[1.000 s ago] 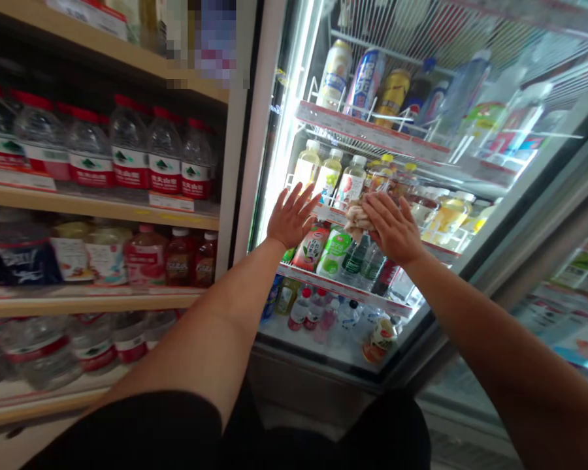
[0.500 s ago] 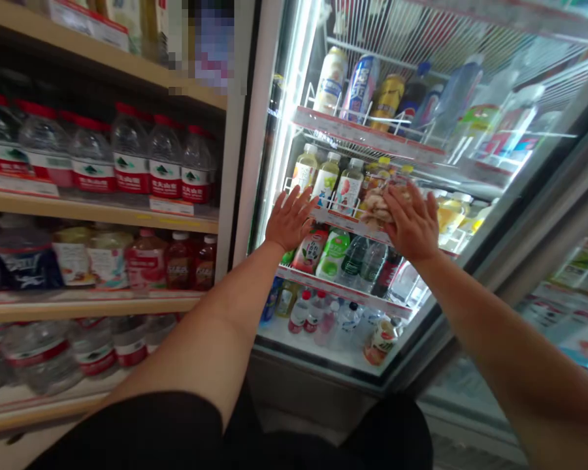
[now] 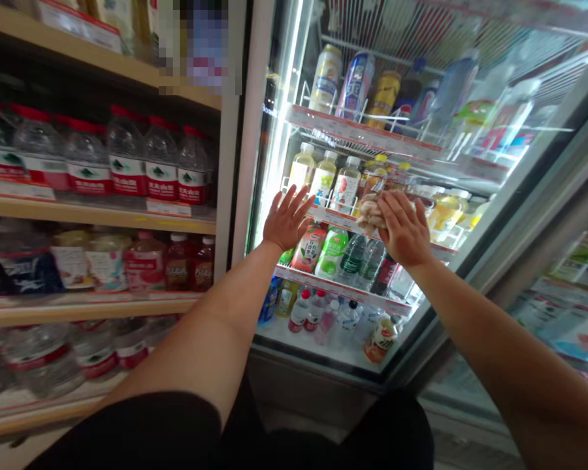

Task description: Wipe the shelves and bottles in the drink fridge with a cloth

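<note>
Holding a crumpled, pale cloth [image 3: 370, 214] under the right hand [image 3: 404, 228], before the glass front [image 3: 318, 338] of a lit drinks fridge [image 3: 247, 150], around the middle of its height. Grasping this cloth with fingers rather straight and laid over it, with the thumb standing apart. Stretching the left hand [image 3: 284, 222] toward the left part of the same front, with the fingers released, spread and bare of any object. Cannot tell surely if touching the glass with the left palm. Farther, between both hands, showing pale bottles with white caps [image 3: 326, 175] on a shelf of the fridge. Just lower, showing a red bottle [image 3: 308, 248] beside a green bottle [image 3: 332, 253], and darker bottles to the right. Higher, showing tall cans [image 3: 355, 85]; on the lowest level, small bottles with red caps [image 3: 308, 313]. To the left of the fridge, showing wooden shelves [image 3: 98, 212] with red-capped water bottles [image 3: 127, 153]. To the right, showing packed drinks [image 3: 583, 333], quite blurred. Nearest, showing both bare forearms [image 3: 215, 320] and dark clothing [image 3: 166, 424].
</note>
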{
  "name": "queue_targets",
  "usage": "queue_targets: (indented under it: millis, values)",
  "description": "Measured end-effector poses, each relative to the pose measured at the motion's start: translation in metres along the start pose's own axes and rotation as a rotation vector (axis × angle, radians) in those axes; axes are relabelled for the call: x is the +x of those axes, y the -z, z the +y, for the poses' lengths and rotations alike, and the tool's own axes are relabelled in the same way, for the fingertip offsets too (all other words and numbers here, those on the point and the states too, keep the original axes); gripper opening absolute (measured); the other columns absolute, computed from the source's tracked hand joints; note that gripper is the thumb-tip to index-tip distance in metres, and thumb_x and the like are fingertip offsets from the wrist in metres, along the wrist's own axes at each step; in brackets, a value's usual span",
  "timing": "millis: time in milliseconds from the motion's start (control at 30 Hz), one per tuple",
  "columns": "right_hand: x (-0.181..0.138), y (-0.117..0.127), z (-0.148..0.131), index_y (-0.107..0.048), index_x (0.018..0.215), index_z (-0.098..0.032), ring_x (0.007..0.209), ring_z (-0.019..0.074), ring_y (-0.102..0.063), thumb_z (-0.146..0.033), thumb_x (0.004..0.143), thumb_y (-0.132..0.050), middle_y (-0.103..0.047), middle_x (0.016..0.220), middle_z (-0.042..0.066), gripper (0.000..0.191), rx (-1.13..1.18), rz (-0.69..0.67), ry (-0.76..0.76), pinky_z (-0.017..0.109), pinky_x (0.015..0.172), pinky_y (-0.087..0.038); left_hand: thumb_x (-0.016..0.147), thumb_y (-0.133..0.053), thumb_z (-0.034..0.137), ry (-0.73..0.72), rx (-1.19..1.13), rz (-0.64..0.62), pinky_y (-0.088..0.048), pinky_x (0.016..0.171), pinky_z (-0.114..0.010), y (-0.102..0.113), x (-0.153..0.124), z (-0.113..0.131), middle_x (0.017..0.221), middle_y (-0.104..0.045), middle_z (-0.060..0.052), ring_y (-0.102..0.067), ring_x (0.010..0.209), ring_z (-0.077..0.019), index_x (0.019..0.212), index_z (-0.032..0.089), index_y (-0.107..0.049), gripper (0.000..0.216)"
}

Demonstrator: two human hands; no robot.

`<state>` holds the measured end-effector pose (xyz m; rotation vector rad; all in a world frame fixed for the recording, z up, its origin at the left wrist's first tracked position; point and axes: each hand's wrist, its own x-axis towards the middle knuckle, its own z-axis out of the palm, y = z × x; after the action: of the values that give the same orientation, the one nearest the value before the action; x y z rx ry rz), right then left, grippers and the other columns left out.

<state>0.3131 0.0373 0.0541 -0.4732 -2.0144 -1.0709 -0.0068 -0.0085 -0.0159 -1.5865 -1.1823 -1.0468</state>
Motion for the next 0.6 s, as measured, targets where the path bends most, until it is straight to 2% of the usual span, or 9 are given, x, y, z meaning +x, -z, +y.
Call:
queue_targets:
  millis: [100,300,467,600]
  values:
    - [-0.002,-0.001,0.0,-0.034,0.159,-0.022,0.147,0.0256,-0.042,-0.026,0.101,-0.046,-0.052,0.154,0.009,0.059,0.019,-0.016,0.09,0.051,0.124,-0.023,0.103,-0.039,0.04,0.009,0.008,-0.011,-0.008,0.13,-0.049,0.0,0.0,0.0,0.166,-0.032,-0.003,-0.017,0.157,-0.0244,0.158,0.029,-0.032,0.057]
    - [-0.003,-0.001,0.003,-0.032,0.159,-0.021,0.148,0.03,-0.039,-0.029,0.1,-0.046,-0.049,0.156,0.012,0.061,-0.009,0.076,-0.086,0.057,0.122,-0.024,0.103,-0.037,0.04,-0.001,0.035,0.0,-0.009,0.13,-0.048,0.0,0.0,0.0,0.165,-0.033,-0.003,-0.016,0.157,-0.0236,0.158,0.028,-0.033,0.056]
    - [-0.007,0.0,0.005,-0.033,0.159,-0.021,0.147,0.0265,-0.042,-0.025,0.101,-0.046,-0.051,0.155,0.01,0.06,-0.006,-0.001,0.065,0.053,0.123,-0.025,0.103,-0.037,0.039,0.002,0.031,-0.012,-0.009,0.13,-0.05,-0.002,0.0,-0.001,0.166,-0.032,-0.004,-0.016,0.157,-0.0246,0.159,0.028,-0.031,0.057]
    - [-0.009,0.0,0.011,-0.032,0.16,-0.021,0.148,0.0289,-0.04,-0.028,0.1,-0.048,-0.048,0.157,0.011,0.062,-0.013,0.047,-0.043,0.056,0.124,-0.023,0.103,-0.037,0.04,-0.011,0.034,-0.002,-0.009,0.13,-0.05,-0.002,-0.001,-0.002,0.166,-0.031,-0.003,-0.015,0.157,-0.024,0.16,0.029,-0.028,0.058]
